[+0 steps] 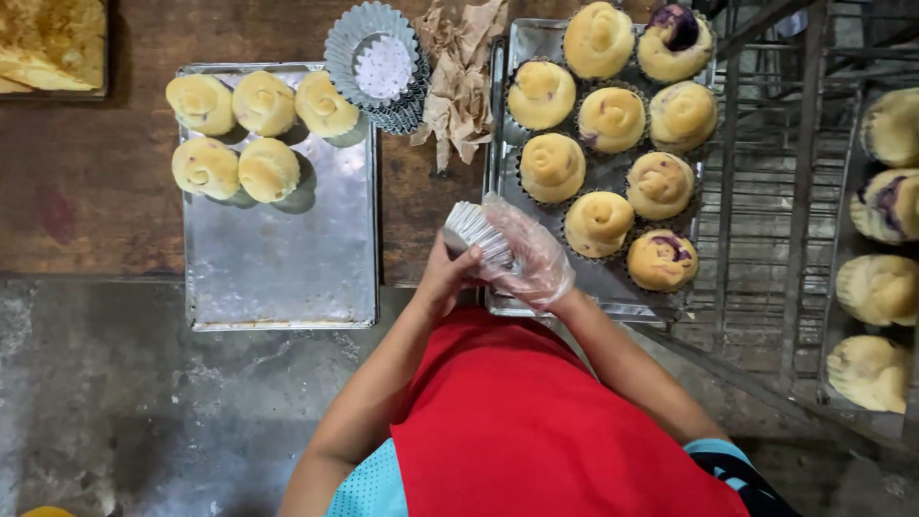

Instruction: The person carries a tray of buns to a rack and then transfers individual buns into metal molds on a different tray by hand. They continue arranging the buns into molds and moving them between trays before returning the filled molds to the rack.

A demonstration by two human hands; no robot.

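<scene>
So the person's got both hands together just below the middle of the shot, working a fluted tin mould [476,233]. The left hand [445,276] is bare and curls up around the mould from about 7 o'clock, fingers closed on its lower side. The right hand [529,258] wears a thin clear plastic glove and wraps over the mould from 4 o'clock, fingers bent and gripping its edge. The mould sits tilted between the two, pinched from both sides, ribbed wall facing up toward 11 o'clock. Can't tell if there's a bun inside it.

Right behind the hands, at 1 o'clock, there's the right tray [518,42] packed with swirled buns [552,166] still in their moulds, a couple showing purple filling. The nearest bun [597,223] is just beside the gloved fingers.

Over at 10 o'clock from the hands is the left tray [287,258], mostly bare metal, with five loose buns [268,168] bunched at its far end. At 11 o'clock, between the trays, sits a stack of empty moulds [381,65], with crumpled brown paper [461,81] touching it on the right.

Way out at 3 o'clock a wire rack [766,220] holds another tray of buns [879,287]. The red apron [536,421] fills the bottom of the view.
</scene>
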